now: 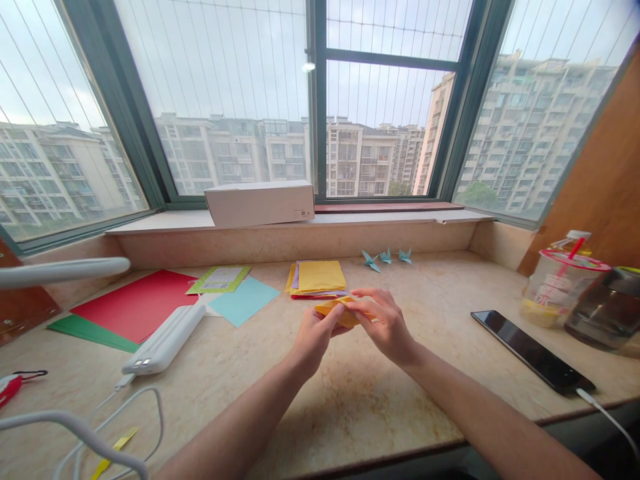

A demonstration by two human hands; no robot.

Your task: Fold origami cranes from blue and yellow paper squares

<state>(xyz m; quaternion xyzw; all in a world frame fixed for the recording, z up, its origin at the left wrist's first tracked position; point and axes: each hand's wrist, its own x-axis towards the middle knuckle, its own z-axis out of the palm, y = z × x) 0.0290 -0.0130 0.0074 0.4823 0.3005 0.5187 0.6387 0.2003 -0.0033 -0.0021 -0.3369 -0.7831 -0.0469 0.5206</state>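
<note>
A small piece of yellow folded paper (330, 308) is held between both hands, just above the middle of the stone counter. My left hand (317, 330) pinches its left side, with the thumb on top. My right hand (383, 323) grips the right side between thumb and fingers, which cover much of that part. Right behind the hands lies a stack of folded paper (320, 277), yellow on top with purple and red edges below. Three light-blue paper cranes (385, 256) stand farther back to the right.
Red paper (140, 303), green paper (93, 332) and a light-blue sheet (245, 301) lie left, beside a white power bank (165, 339) with cables. A phone (530, 350), a plastic cup (555, 287) and a dark jar (605, 310) are right. A white box (260, 203) sits on the sill.
</note>
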